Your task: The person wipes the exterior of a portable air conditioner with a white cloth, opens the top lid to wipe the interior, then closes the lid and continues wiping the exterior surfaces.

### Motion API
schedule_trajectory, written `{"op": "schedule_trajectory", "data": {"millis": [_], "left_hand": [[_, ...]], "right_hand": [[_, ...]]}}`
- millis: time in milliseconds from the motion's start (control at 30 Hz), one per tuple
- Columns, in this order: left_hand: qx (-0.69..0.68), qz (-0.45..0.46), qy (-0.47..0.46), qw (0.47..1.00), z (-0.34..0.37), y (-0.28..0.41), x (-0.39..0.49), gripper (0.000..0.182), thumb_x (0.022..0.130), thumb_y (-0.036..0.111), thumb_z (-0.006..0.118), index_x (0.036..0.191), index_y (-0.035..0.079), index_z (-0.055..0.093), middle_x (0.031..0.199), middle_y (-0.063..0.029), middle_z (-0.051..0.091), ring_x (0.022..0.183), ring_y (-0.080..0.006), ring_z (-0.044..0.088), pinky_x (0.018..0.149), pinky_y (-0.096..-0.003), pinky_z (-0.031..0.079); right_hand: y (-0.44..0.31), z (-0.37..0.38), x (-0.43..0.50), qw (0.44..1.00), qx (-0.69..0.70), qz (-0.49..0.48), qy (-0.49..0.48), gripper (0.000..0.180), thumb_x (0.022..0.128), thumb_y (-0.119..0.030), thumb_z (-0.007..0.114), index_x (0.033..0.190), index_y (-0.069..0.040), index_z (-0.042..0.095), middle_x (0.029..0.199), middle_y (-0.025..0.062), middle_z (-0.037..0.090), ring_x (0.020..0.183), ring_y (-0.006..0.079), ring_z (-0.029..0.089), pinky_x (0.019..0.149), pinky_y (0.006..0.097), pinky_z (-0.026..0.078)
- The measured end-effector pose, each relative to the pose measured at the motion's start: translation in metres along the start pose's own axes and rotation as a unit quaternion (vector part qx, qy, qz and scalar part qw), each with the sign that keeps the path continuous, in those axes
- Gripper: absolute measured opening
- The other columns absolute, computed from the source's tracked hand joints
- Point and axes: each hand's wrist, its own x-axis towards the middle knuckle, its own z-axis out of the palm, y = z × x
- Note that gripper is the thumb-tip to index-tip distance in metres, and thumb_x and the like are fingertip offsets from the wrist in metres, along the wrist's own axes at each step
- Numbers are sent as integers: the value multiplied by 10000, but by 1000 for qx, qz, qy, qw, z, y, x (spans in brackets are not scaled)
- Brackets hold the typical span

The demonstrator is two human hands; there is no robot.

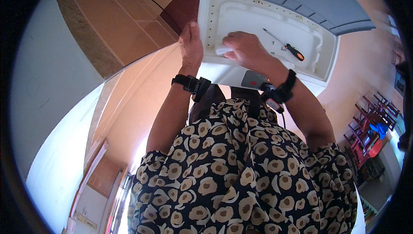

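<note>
My left hand [191, 46] lies against the left outer side of a white appliance body [204, 11]; most of its fingers are hidden, so its grip is unclear. Over the front left of the shallow white recess [238, 17], my right hand [248, 48] is bent around a small white piece [222, 50], perhaps a wad of cloth or tissue, slightly blurred. To the right of that hand, a screwdriver [294, 52] with a black and orange handle lies in the recess, its shaft pointing up and left. Several small screws [283, 49] lie loose beside it.
A grey ribbed plastic panel [284, 1] stands along the recess's far side. On the front face is a grey control panel [253, 79] with a red mark. A tiled wall [113, 17] rises at left, and stacked reddish chairs [367, 127] stand far right.
</note>
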Motion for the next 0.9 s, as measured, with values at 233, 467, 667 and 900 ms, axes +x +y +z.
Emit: {"op": "schedule_trajectory", "data": {"millis": [233,467,667,900], "left_hand": [[52,22,3,998,2,0,0,449,1095,391,476,1167,-1,682,1035,-219,714,948,-333,667,877,-445,519],[86,16,-4,996,2,2,3,522,1102,455,448,1183,-7,677,1007,-197,729,946,-271,672,885,-430,521],[145,59,-12,988,4,10,-3,479,1052,454,565,1191,10,680,1033,-211,745,968,-336,717,880,-456,543],[199,51,-23,978,6,10,1,366,930,351,739,1138,55,685,1014,-232,723,955,-446,686,844,-546,535]], "right_hand": [[-17,-19,13,999,-33,-10,-33,205,802,-158,808,966,-70,720,923,112,714,937,324,712,847,449,588],[-16,-36,12,993,-56,27,-97,212,820,-188,803,956,-44,725,971,131,724,973,323,716,847,451,587],[-22,-13,12,996,-68,13,-49,158,852,-170,755,926,-37,712,947,130,714,979,333,715,836,446,594],[18,-72,-53,974,-182,57,-122,113,837,-129,687,918,-57,718,978,140,706,984,322,703,816,429,581]]}}
